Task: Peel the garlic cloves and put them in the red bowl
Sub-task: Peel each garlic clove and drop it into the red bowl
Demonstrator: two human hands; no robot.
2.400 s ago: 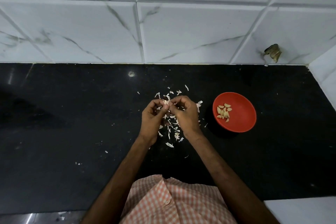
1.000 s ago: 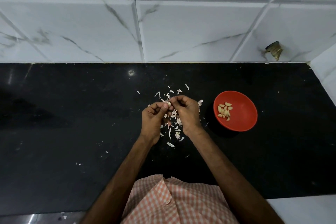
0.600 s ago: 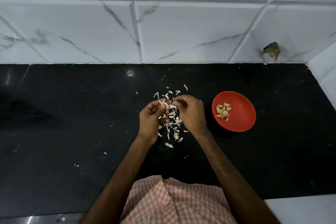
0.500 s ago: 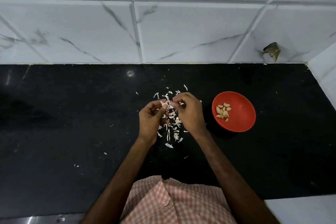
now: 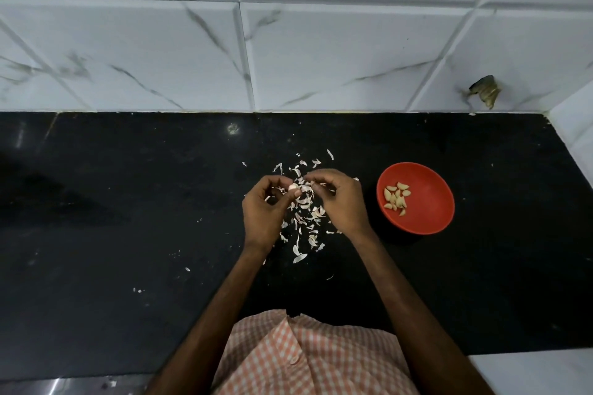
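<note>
Since half a second ago, our fingertips have drawn slightly apart, while everything else stays where it was.

Black countertop [image 5: 128,234] fills the middle band of the frame, with white marbled wall tiles [image 5: 321,58] above it. Just left of centre, our left hand [image 5: 263,212] is curled, and its thumb and fingertips pinch one pale garlic clove [image 5: 293,187]. Below and between the hands, a scatter of papery skins [image 5: 305,224] lies on the counter. Just right of centre, our right hand [image 5: 343,202] is also curled, its fingertips close beside the clove. We cannot tell whether they pinch a shred of skin.

Further right, well clear of the hands, sits the red bowl [image 5: 439,218]. A small heap of peeled cloves [image 5: 396,197], roughly a dozen, lies in its left half.

Our checked shirt [image 5: 305,356] shows at the bottom centre.

We judge the task well under way: many cloves are done, and this one is mid-peel and not yet in the bowl. We cannot make out any whole unpeeled cloves among the skins.
</note>
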